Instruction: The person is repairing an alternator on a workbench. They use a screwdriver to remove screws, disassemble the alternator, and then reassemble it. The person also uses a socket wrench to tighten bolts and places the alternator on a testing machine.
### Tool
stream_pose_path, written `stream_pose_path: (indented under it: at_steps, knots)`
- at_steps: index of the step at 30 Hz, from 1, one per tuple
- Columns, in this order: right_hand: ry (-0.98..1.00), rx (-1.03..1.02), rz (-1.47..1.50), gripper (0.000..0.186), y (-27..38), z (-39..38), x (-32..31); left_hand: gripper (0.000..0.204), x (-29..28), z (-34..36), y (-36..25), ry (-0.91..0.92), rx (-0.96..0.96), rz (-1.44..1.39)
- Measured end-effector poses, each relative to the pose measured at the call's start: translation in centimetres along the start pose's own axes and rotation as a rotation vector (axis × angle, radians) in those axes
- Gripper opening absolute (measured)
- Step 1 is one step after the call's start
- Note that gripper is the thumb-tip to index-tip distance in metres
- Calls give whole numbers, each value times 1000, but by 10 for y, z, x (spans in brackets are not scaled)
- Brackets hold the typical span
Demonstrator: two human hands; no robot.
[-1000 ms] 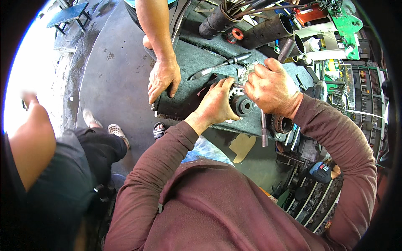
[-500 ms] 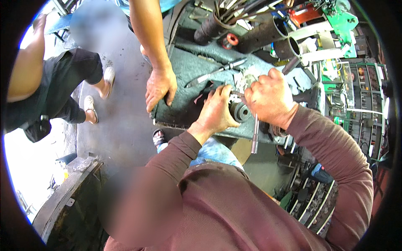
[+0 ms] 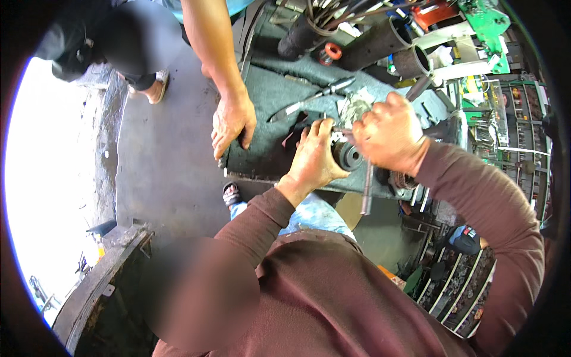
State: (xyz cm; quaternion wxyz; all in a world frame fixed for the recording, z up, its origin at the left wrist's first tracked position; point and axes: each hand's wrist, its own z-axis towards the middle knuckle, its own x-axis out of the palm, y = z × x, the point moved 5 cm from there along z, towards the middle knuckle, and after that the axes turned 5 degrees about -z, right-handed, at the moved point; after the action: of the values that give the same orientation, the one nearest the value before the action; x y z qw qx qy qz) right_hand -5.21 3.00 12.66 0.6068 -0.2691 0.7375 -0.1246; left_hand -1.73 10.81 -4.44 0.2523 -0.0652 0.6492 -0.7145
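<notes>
At the near edge of the dark green workbench [image 3: 267, 89], my left hand [image 3: 315, 156] is wrapped round a dark, round metal part [image 3: 349, 156] with a hole in its end face. My right hand [image 3: 389, 132] is a fist just right of that part, gripping a metal tool. One thin end of this tool reaches toward the top of the part; a steel bar [image 3: 367, 189] hangs below the fist and seems to belong to it. My fingers hide the contact. Dark cloth-like material [image 3: 297, 128] lies behind my left hand.
Another person's hand [image 3: 234, 122] rests on the bench's left corner. Behind my hands are a slim tool [image 3: 312, 100], crumpled clear plastic [image 3: 357, 108], a red spool [image 3: 330, 53], a can of rods [image 3: 297, 40] and wide dark tubes [image 3: 372, 49]. Racks [image 3: 523, 125] stand at right.
Both my hands keep their grip, with little visible shift between part and tool. The view has shifted slightly. The person walking at far left has moved farther up and away.
</notes>
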Motion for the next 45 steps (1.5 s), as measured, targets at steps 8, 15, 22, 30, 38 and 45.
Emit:
stream_pose_path:
  at_steps: [8, 15, 22, 30, 38, 45]
  knots:
    - [230, 197, 103, 25, 0, -6, 8, 128, 9, -4, -3, -12, -110, -24]
    - [70, 115, 44, 18, 1, 3, -1, 123, 3, -2, -1, -61, -84, -49]
    - [125, 113, 35, 15, 2, 15, 4, 120, 3, 0, 1, -44, -145, -83]
    - [76, 228, 69, 13, -6, -26, -13, 136, 2, -3, -7, -58, -111, 42]
    - [-188, 900, 688, 29, 38, -263, 16, 121, -13, 53, -44, 594, 397, 697]
    - [-31, 1319, 1222, 29, 186, -349, 93, 97, 13, 73, -56, 1266, 676, 632]
